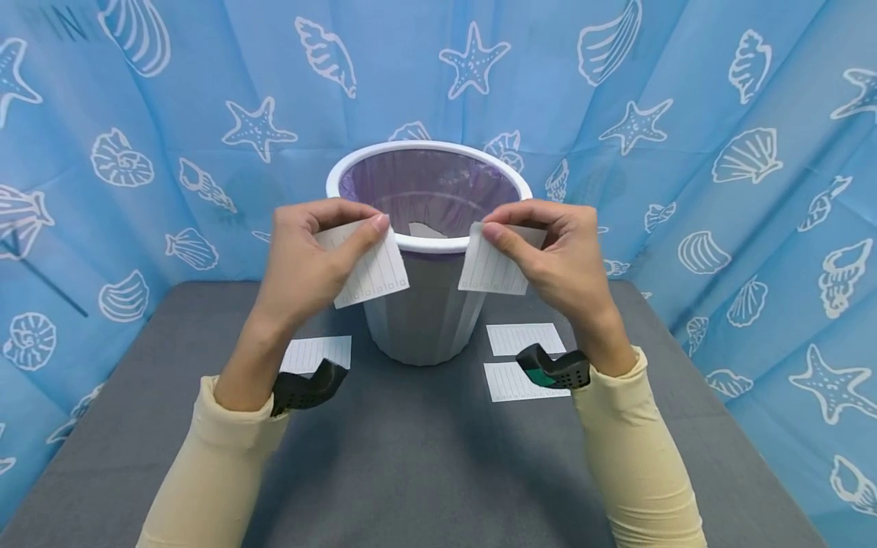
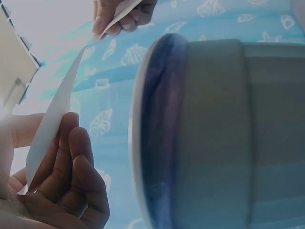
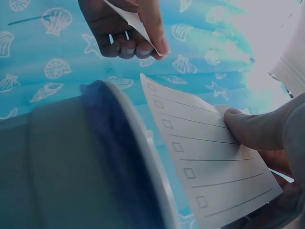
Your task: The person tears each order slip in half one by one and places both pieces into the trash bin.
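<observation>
My left hand (image 1: 301,247) pinches a piece of white lined paper (image 1: 380,275) between thumb and fingers, in front of the bin's left side. On the other side, my right hand (image 1: 565,243) pinches a second lined piece (image 1: 489,268), with a row of small checkbox squares along one edge. A gap separates the two pieces. Behind them stands a grey bin (image 1: 425,323) with a white rim and a purple liner (image 1: 452,183). A white paper scrap (image 1: 426,230) shows inside it. In the right wrist view, the lined piece (image 3: 209,152) is close beside the bin's rim (image 3: 147,148).
One lined sheet (image 1: 318,352) lies on the grey table (image 1: 411,457) left of the bin. Two more sheets, a farther one (image 1: 526,338) and a nearer one (image 1: 510,382), lie to its right, partly behind the right wrist camera (image 1: 551,369). A blue shell-patterned curtain (image 1: 404,68) hangs behind.
</observation>
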### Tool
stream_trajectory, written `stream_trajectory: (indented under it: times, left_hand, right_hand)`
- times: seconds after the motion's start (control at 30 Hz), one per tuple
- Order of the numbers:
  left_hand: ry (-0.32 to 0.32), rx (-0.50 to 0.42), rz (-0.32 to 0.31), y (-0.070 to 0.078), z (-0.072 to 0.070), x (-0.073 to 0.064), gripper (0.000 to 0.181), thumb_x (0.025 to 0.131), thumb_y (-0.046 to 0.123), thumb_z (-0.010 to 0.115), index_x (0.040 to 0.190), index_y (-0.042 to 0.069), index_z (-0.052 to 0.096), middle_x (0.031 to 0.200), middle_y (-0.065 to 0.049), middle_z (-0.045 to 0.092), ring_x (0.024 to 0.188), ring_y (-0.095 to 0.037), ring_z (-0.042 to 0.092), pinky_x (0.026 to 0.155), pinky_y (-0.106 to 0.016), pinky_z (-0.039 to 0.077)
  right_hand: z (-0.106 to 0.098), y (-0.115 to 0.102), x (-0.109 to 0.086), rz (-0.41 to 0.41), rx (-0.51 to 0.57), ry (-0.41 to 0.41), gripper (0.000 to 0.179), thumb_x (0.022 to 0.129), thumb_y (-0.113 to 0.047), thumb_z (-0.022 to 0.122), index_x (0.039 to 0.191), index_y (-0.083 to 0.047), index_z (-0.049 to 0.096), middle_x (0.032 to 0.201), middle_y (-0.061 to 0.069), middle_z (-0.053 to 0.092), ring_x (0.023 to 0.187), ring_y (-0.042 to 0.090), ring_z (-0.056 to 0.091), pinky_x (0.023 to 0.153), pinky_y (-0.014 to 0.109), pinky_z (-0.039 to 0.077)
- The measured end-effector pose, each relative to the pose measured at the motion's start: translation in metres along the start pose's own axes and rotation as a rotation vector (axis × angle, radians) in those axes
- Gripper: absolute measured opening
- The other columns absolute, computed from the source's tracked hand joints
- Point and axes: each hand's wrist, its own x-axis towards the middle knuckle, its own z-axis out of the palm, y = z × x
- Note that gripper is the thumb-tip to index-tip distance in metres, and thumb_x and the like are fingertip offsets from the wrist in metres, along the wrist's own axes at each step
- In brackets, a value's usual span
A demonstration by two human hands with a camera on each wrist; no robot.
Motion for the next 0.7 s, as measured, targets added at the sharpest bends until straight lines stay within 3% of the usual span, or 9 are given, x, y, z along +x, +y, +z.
stream_trajectory:
  times: [0.1, 0.27, 0.5, 0.7]
  left_hand:
    - [0.002, 0.002, -0.01, 0.008, 0.001, 0.012, 0.019, 0.093, 0.014, 0.074, 0.099, -0.003, 0.078, 0.096, -0.013, 0.073, 0.078, -0.023, 0.065, 0.062, -0.027, 0.056]
    - [0.004, 0.025, -0.011, 0.021, 0.003, 0.034, 0.019, 0.093, 0.015, 0.074, 0.1, -0.002, 0.078, 0.101, -0.014, 0.073, 0.083, -0.024, 0.065, 0.064, -0.026, 0.056]
    - [-0.012, 0.021, -0.007, 0.037, 0.004, 0.063, 0.021, 0.094, 0.015, 0.073, 0.105, -0.003, 0.077, 0.104, -0.013, 0.071, 0.089, -0.022, 0.064, 0.071, -0.028, 0.055]
    - [-0.004, 0.031, -0.05, 0.04, 0.006, 0.09, 0.026, 0.095, 0.017, 0.073, 0.112, -0.002, 0.075, 0.108, -0.011, 0.067, 0.093, -0.019, 0.061, 0.078, -0.028, 0.054]
  right_hand:
    - [-0.003, -0.003, 0.013, -0.026, -0.003, 0.003, 0.004, 0.086, 0.009, 0.075, 0.088, 0.007, 0.076, 0.083, 0.011, 0.073, 0.072, 0.016, 0.067, 0.061, 0.024, 0.055]
    - [-0.006, -0.008, 0.036, -0.021, -0.029, 0.007, 0.006, 0.086, 0.008, 0.075, 0.086, 0.002, 0.078, 0.082, 0.013, 0.073, 0.069, 0.018, 0.067, 0.06, 0.024, 0.055]
    - [-0.012, -0.018, 0.067, 0.071, -0.054, -0.012, 0.005, 0.088, 0.001, 0.077, 0.086, -0.002, 0.079, 0.085, 0.009, 0.074, 0.074, 0.021, 0.069, 0.068, 0.025, 0.055]
    - [-0.018, -0.019, 0.094, 0.126, -0.052, -0.028, 0.005, 0.09, -0.002, 0.076, 0.093, 0.001, 0.078, 0.092, 0.011, 0.073, 0.084, 0.022, 0.069, 0.075, 0.024, 0.056]
